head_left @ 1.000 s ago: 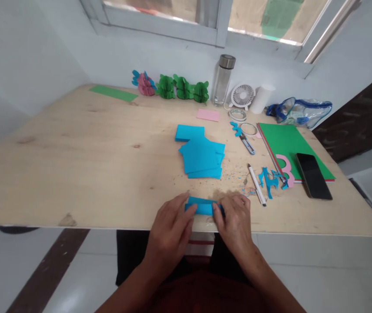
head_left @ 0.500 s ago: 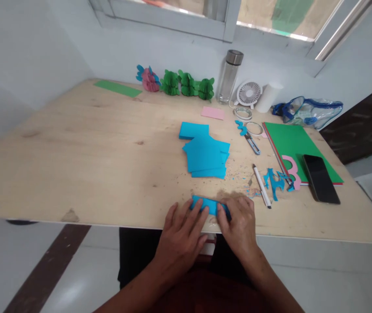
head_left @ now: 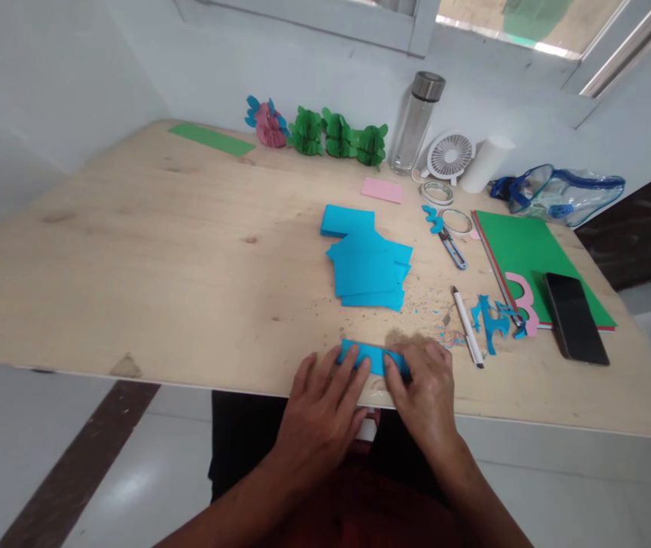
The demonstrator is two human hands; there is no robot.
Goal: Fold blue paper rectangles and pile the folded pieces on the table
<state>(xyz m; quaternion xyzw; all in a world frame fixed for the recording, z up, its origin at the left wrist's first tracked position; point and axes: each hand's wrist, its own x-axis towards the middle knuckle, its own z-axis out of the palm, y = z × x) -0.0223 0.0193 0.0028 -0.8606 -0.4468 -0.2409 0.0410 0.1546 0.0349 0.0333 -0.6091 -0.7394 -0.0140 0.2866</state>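
A narrow folded blue paper lies on the table near its front edge, under both hands. My left hand rests on its left end with the fingers stretched out and slightly spread, fingertips pressing it down. My right hand grips the right end, thumb on top and the other fingers curled along the far side. Those fingers partly hide that end. Just beyond, a loose pile of blue paper pieces overlaps a neat blue stack.
Right of the hands lie a pen, blue paper scraps, a utility knife, tape rolls, green sheets and a phone. Along the wall stand green paper figures, a glass bottle and a small fan.
The camera view has shifted slightly, so the table's things appear a little farther right. Both hands stay on the folded blue paper in nearly the same pose.
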